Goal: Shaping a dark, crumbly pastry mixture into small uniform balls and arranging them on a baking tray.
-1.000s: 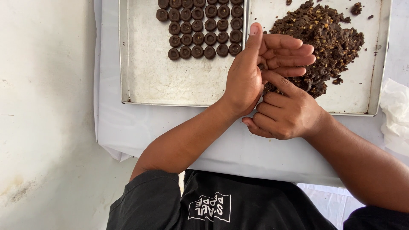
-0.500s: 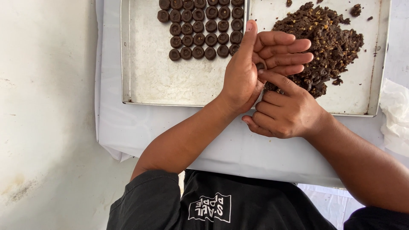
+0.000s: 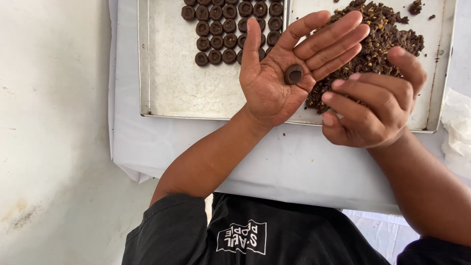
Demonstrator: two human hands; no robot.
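Currently left hand (image 3: 282, 73) spread flat, dark dimpled disc (image 3: 293, 74) loose on our palm; tilt toward 6 o'clock drops it off tray (image 3: 167, 88). Right hand (image 3: 375, 105) curled, empty, crumbly mix (image 3: 378, 34) at 12 o'clock could smear.

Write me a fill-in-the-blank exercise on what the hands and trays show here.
1. The small dark round piece lies on the open palm of the ____ hand.
2. The right hand hovers over the loose dark ____ on the right tray.
3. The finished pieces sit in ____ on the left tray.

Missing words: left; pile; rows
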